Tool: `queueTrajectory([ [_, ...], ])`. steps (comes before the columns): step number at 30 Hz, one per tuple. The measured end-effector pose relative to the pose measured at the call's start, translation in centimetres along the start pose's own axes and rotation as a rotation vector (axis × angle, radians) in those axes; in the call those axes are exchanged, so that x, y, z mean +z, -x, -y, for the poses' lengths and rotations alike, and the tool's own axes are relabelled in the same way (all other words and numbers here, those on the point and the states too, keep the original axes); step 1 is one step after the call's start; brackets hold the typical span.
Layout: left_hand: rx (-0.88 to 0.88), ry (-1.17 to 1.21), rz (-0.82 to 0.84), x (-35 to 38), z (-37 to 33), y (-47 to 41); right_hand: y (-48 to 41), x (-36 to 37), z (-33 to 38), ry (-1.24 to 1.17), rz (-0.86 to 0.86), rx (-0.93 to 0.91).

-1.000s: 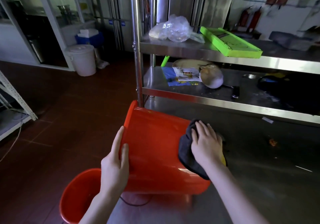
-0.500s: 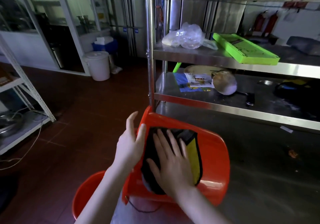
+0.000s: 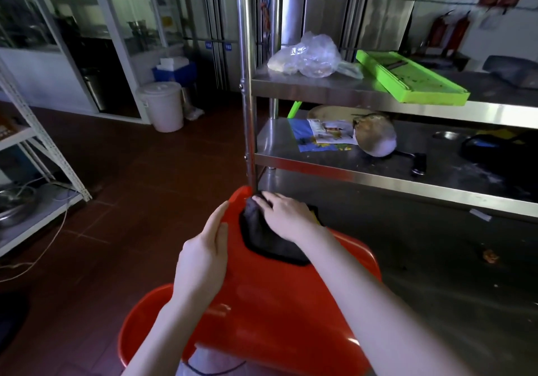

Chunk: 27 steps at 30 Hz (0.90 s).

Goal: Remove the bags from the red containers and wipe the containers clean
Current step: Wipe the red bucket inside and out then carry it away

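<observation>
Since half a second ago, I am seeing the dark cloth (image 3: pixel 262 239) travelling along the red container (image 3: pixel 276 303) toward the shelf post (image 3: pixel 247 128). Right grip (image 3: pixel 283 212) is pressing the cloth under flattened fingers; left grip (image 3: pixel 201 262) is bracing the wall, palm flat, clasping nothing. The container is lying tipped at the edge of the steel surface (image 3: pixel 436 274), above a second red container (image 3: pixel 145 326); I am judging that a hard stroke could roll it off. Blue door labels (image 3: pixel 218 45) are proving too small to read.
</observation>
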<state>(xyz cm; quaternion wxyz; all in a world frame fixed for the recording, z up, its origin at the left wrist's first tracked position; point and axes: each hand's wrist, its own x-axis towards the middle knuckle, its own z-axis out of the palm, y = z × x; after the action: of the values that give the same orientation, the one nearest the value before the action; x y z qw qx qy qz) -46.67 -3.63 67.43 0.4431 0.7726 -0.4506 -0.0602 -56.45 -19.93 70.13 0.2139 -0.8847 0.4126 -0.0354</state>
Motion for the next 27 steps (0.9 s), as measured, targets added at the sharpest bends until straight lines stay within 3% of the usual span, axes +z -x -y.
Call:
queueTrajectory([
  [5,-0.036,-0.119,-0.025,0.6,-1.0,-1.7,7.2,3.5,-1.1,0.242,-0.318,-0.318],
  [8,-0.027,-0.035,0.018,0.6,-1.1,-2.2,13.3,7.3,-2.6,0.283,-0.419,-0.378],
  [11,0.020,0.004,0.026,0.1,-0.5,-2.0,13.8,7.6,-3.3,0.241,-0.431,-0.339],
  [14,0.031,-0.015,0.009,-0.3,0.0,-1.1,9.4,3.9,-4.1,0.173,-0.398,-0.149],
  [17,0.025,-0.033,0.016,-0.6,0.0,0.3,5.1,0.2,-7.2,-0.010,-0.098,0.010],
  [19,0.015,-0.074,0.018,-0.6,-0.1,0.4,4.8,-0.6,-9.1,-0.066,0.013,0.005],
  [24,-0.001,-0.130,0.017,0.0,-0.6,-0.9,12.7,2.9,-10.8,0.253,-0.338,-0.227],
  [27,0.022,-0.081,0.011,0.3,-0.8,-1.3,17.9,6.4,-12.0,0.252,-0.399,-0.274],
])
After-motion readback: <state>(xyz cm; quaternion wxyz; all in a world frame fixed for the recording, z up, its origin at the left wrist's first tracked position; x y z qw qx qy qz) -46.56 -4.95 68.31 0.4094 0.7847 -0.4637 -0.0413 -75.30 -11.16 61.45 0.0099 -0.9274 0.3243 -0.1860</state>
